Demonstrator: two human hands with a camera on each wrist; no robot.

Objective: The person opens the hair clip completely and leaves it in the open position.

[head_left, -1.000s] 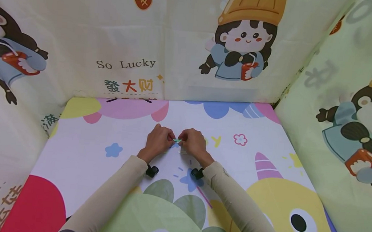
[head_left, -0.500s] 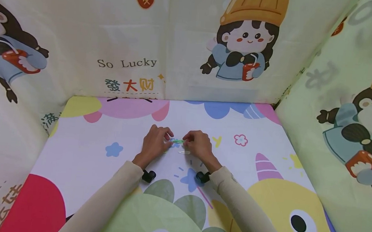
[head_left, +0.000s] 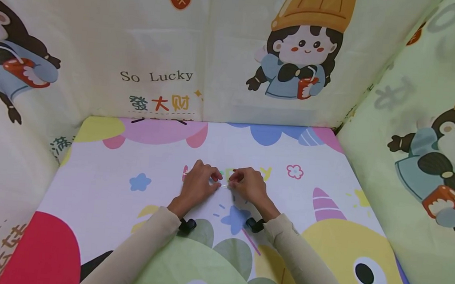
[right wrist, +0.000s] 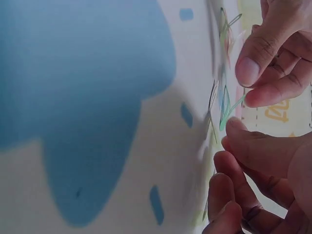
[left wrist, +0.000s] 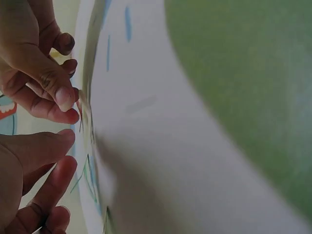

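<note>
Between my hands on the printed table lies a thin pale wire-like clip (head_left: 225, 187), its right end at my right fingertips. My right hand (head_left: 249, 184) pinches at that end, thumb and index finger close together. At the clip's left end is my left hand (head_left: 200, 182), its thumb and index finger apart with nothing between them. Just beyond, a green clip (right wrist: 225, 109) lies with one arm raised; fingers partly hide it in the head view. Several other thin clips, including a green one (left wrist: 89, 178), show edge-on in the wrist views.
A cartoon-printed cover lies on the table (head_left: 103, 194). Printed cloth walls (head_left: 219, 47) stand behind and at both sides. Dark wrist cameras (head_left: 255, 225) hang under both sleeves, close over the table.
Both hands let go of the green clip, which stays on the table. They have moved a little toward me, down to the pale clip.
</note>
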